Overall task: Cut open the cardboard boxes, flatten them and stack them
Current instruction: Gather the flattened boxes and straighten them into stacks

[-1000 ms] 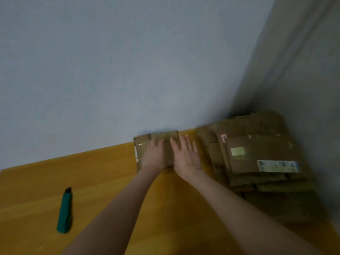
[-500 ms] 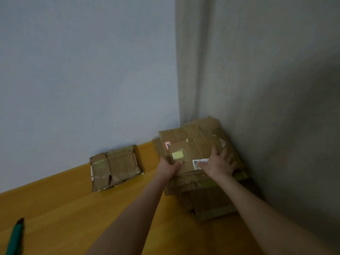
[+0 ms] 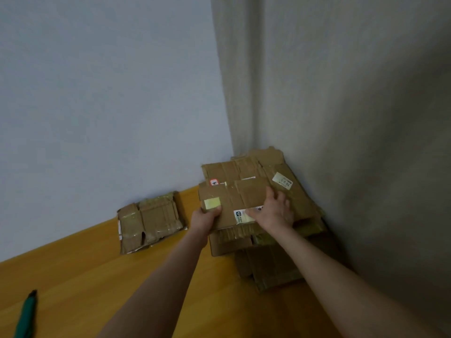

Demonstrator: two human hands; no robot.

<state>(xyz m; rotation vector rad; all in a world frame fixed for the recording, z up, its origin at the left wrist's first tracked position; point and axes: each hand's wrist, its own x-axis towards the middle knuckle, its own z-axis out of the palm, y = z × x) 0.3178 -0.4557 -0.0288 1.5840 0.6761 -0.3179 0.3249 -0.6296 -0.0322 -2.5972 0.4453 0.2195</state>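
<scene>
A stack of flattened cardboard boxes point(image 3: 269, 269) lies in the corner of the wooden table point(image 3: 97, 276). Its top piece point(image 3: 244, 197) carries a yellow sticker and a white label. My left hand point(image 3: 203, 219) grips that piece at its near left corner, thumb on top beside the yellow sticker. My right hand point(image 3: 277, 211) lies flat on the same piece, fingers spread and thumb across the white label. A smaller flattened box point(image 3: 148, 220) with shiny tape lies apart to the left, against the wall. A green box cutter point(image 3: 25, 315) lies at the bottom left.
A pale blue wall point(image 3: 109, 106) runs behind the table and a grey wall point(image 3: 353, 142) closes the right side, hemming the stack into the corner. Bare wood stretches between the cutter and the boxes.
Both hands left the small flattened box and moved right to the corner stack. The view swung right. Since half a second ago, the top piece has shifted slightly toward me under my hands.
</scene>
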